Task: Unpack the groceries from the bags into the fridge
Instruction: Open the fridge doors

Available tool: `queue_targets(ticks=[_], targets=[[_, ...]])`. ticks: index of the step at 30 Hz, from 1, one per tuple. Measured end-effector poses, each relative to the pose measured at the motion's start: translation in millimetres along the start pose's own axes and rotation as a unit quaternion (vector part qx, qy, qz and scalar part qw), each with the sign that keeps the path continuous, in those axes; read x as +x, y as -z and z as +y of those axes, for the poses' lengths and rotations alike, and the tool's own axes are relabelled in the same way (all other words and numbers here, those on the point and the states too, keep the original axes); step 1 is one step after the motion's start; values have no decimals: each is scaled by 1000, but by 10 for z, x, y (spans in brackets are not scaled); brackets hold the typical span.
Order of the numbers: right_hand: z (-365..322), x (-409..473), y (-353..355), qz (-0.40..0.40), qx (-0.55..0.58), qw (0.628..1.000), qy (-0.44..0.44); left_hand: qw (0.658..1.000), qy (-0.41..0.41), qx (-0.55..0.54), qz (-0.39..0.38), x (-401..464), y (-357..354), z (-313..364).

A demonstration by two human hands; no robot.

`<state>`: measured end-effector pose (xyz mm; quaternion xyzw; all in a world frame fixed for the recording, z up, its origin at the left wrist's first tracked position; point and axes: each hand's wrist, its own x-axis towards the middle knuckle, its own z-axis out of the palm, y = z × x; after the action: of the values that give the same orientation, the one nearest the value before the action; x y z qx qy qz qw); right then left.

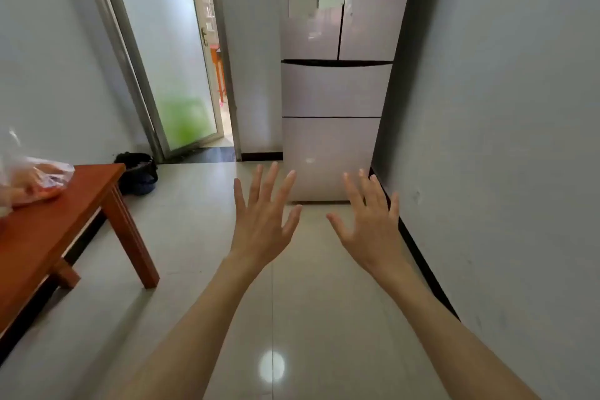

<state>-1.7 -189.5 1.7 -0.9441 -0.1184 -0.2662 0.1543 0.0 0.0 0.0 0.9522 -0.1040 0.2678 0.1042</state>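
- Nearest to me, two bare forearms reach out over the pale tiled floor (pixel 194 237), which shows a round glare spot between them.
- The left hand (pixel 263 221) is held up with its back to us, fingers straight and spread, holding nothing.
- The right hand (pixel 370 221) mirrors it just beside, fingers spread wide and free of anything.
- Off to the left stands a reddish wooden table (pixel 61 230), and on its far corner lies a clear plastic bag (pixel 35 178) with orange-red contents too blurred to name.
- Beyond the table, a dark bin (pixel 138 172) lined with a black bag sits on the floor against the wall.
- Straight ahead, past the fingertips, the fridge (pixel 334 91) stands against the right wall, pale and glossy, both upper doors and both lower drawers closed.
- To its left a frosted glass door (pixel 175 52) stands ajar, showing a sliver of another room.
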Motion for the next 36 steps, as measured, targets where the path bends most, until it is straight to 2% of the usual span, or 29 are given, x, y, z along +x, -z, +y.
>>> queue_targets(ticks=[4, 8, 14, 19, 23, 28, 36], targets=[[246, 254, -443, -34, 25, 999, -23, 999, 23, -37, -28, 254, -449, -231], [453, 754, -872, -19, 65, 997, -36, 996, 6, -76, -45, 692, -854, -580], [662, 1608, -1403, -33, 68, 996, -37, 996, 10, -72, -57, 1540, -1295, -1032], [914, 2193, -1846, -78, 60, 994, -53, 993, 7, -67, -94, 2120, -1811, -1277], [1212, 2656, -2238, -114, 72, 988, -68, 989, 20, -83, -123, 2588, -2295, -1368], [1683, 3435, -2673, -120, 85, 986, -78, 985, 19, -83, -148, 3423, -2889, -1418], [2376, 4757, -3167, -117, 82, 987, -72, 987, 9, -78, -138, 4909, -3513, -1493]])
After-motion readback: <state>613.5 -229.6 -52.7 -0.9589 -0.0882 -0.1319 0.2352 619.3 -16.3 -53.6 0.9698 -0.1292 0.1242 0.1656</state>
